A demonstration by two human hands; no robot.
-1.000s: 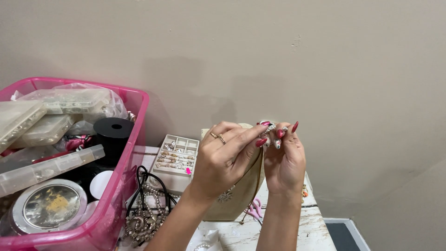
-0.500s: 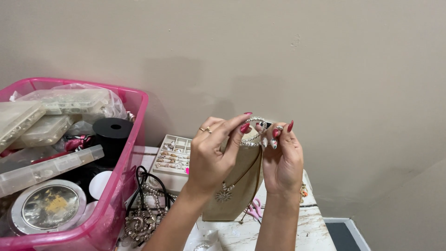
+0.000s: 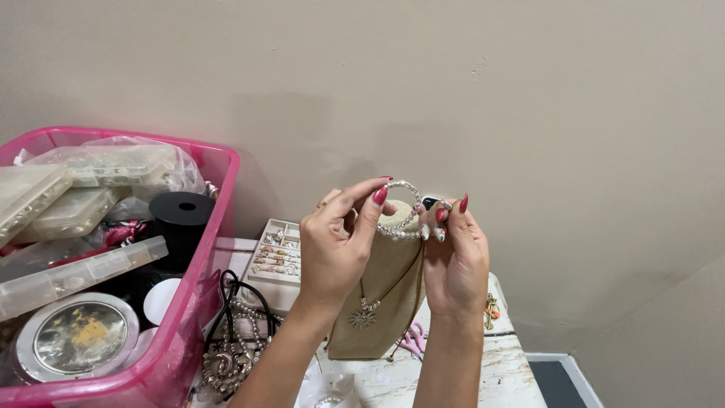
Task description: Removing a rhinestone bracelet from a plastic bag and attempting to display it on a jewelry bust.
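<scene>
Head view: the left hand (image 3: 332, 253) and right hand (image 3: 455, 261) each pinch the beaded loop (image 3: 400, 211) by fingertips, held up in front of the burlap bust (image 3: 381, 302) on the tabletop (image 3: 423, 378). The loop looks light, limp and easily snagged; it is best held on the beads near each end.

Two hands (image 3: 332, 249), one beaded necklace (image 3: 400, 219)

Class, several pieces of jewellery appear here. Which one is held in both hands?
The beaded silver ring, pinched between the left hand and right hand. The star pendant necklace hangs on the bust; others lie on the table.
</scene>
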